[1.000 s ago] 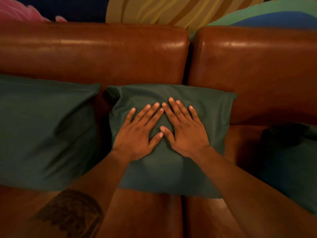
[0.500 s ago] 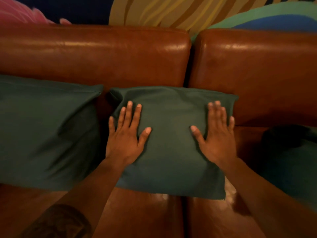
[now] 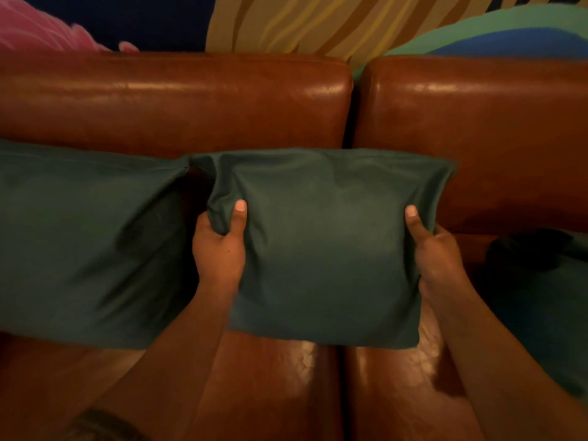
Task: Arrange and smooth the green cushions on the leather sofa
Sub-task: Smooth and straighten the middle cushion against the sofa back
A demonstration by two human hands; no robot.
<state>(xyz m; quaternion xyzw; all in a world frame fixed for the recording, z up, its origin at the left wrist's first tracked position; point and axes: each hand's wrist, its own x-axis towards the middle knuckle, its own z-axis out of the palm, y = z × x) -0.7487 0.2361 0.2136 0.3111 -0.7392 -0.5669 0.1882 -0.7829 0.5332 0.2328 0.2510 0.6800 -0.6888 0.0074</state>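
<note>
A green cushion [image 3: 324,249] leans against the backrest of the brown leather sofa [image 3: 197,100], in the middle of the view. My left hand [image 3: 219,246] grips its left edge, thumb on the front and fingers hidden behind the bunched cloth. My right hand [image 3: 436,253] grips its right edge the same way. A larger green cushion [image 3: 82,243] lies to the left, its corner touching the middle one. A third green cushion [image 3: 547,300] sits low at the right, partly cut off and in shadow.
The sofa's seat [image 3: 280,386] shows below the cushions, with a seam between two seat pads. Behind the backrest hang a striped yellow fabric [image 3: 286,23], a green and blue shape [image 3: 496,36] and something pink [image 3: 35,33] at the top left.
My flat hands slid apart from the cushion's centre to its sides. Now both have curled round the side edges, and the cushion has risen a little.
</note>
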